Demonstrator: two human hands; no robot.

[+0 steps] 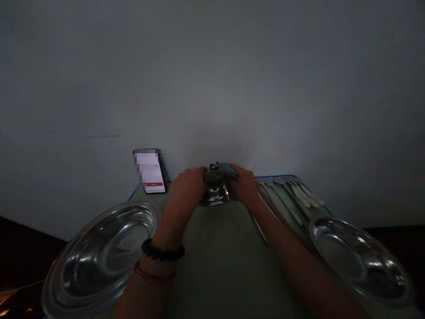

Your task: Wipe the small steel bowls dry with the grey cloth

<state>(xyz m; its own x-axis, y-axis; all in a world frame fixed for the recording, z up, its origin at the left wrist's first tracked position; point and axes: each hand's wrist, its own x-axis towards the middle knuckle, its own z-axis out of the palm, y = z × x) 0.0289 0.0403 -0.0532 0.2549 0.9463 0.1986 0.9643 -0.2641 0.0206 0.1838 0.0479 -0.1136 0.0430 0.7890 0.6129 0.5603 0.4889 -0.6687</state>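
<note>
At the far middle of the table, a small shiny metal bowl sits between my two hands. My left hand is closed on its left side, with the thumb near the rim. On the other side, my right hand grips a grey patterned cloth against the bowl's upper right edge. A bit of the cloth reaches over the rim. The fingertips behind the bowl are hidden, and the dim light blurs the bowl's inside.
A large metal basin stands at the left, a metal dish at the right. Spoons, white-handled utensils and brown chopsticks lie right of my right hand. A lit phone leans on the wall behind the green-topped table.
</note>
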